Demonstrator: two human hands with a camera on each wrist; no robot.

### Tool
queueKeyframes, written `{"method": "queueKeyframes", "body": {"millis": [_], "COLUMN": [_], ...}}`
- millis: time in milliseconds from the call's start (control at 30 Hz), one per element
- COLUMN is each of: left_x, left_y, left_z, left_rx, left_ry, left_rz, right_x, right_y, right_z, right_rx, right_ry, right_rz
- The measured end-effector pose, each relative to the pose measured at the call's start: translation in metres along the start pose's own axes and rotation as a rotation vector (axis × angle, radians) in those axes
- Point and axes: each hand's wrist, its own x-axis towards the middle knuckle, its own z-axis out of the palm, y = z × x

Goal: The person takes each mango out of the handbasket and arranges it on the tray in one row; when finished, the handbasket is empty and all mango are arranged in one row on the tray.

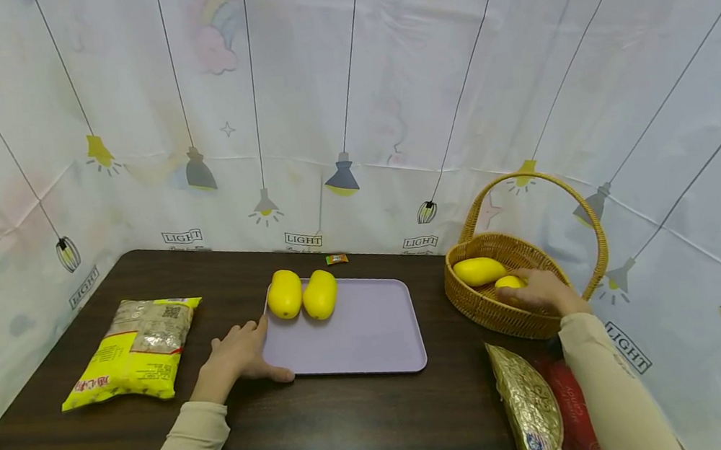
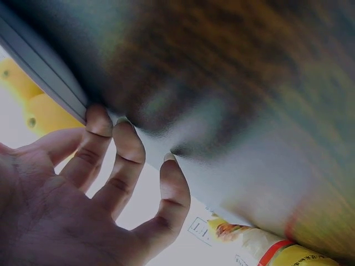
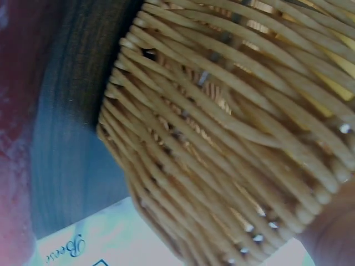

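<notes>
A lilac tray (image 1: 370,329) lies on the table with two yellow mangoes (image 1: 285,294) (image 1: 319,295) side by side at its far left corner. My left hand (image 1: 240,352) touches the tray's left edge, thumb at the near corner. In the left wrist view, its spread fingers (image 2: 127,141) have their tips on the tabletop, the foremost right at the tray rim. My right hand (image 1: 536,291) reaches into a wicker basket (image 1: 496,317) and grips a yellow mango (image 1: 511,282). Another mango (image 1: 479,271) lies beside it. Basket weave (image 3: 222,127) hides most of the right hand in its wrist view.
A yellow snack bag (image 1: 134,352) lies at the left. Near the right forearm are a gold package (image 1: 528,404) and a red candy bag (image 1: 570,408). A small wrapped candy (image 1: 337,259) sits behind the tray. The basket's tall handle (image 1: 541,177) arches up near the patterned curtain.
</notes>
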Motion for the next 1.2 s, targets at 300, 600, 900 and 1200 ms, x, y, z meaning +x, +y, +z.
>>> {"method": "queueKeyframes", "body": {"millis": [300,600,900,1200], "left_x": [0.002,0.003,0.001,-0.001], "left_y": [0.0,0.001,0.001,0.002], "left_z": [0.0,-0.003,-0.003,-0.001], "left_rx": [-0.012,-0.008,-0.008,-0.015], "left_ry": [-0.003,-0.005,-0.01,-0.001], "left_rz": [-0.002,-0.004,-0.007,-0.002], "right_x": [0.001,0.004,0.009,0.021], "right_y": [-0.012,-0.036,-0.063,-0.103], "right_z": [-0.012,-0.025,-0.033,-0.03], "right_rx": [-0.019,-0.034,-0.003,0.034], "right_ry": [0.054,0.099,0.097,0.119], "right_rz": [-0.072,-0.128,-0.152,-0.231]}}
